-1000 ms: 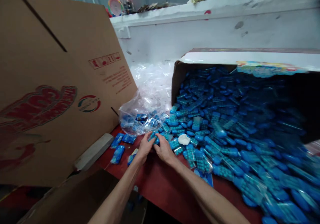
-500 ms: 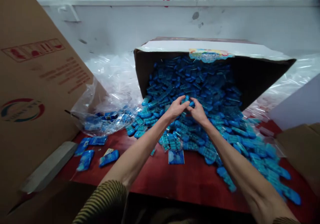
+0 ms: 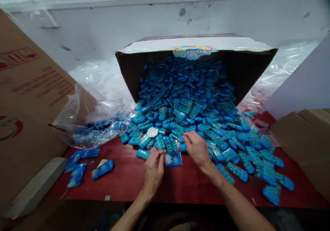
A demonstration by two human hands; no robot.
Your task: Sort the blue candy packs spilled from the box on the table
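Packets [image 3: 179, 114] no longer join my left grip [image 3: 153, 170] and right grip [image 3: 198, 150], parted nearer the desk's [image 3: 123, 177] front edge; whether grasping, I can't tell.

packets [image 3: 187, 109]: glossy plastic | left carton [image 3: 38, 103]: matt cardboard | bag [image 3: 68, 112]: shiny, wrinkled film

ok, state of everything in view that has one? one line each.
Box, on its side, open
Packs, heaped, in the box and out onto the table
Left hand, fingers curled, grip unclear
Right hand, over the packs, fingers bent, grip unclear
Sachet, flat on the table
Bag, crumpled
Carton, open or shut unclear
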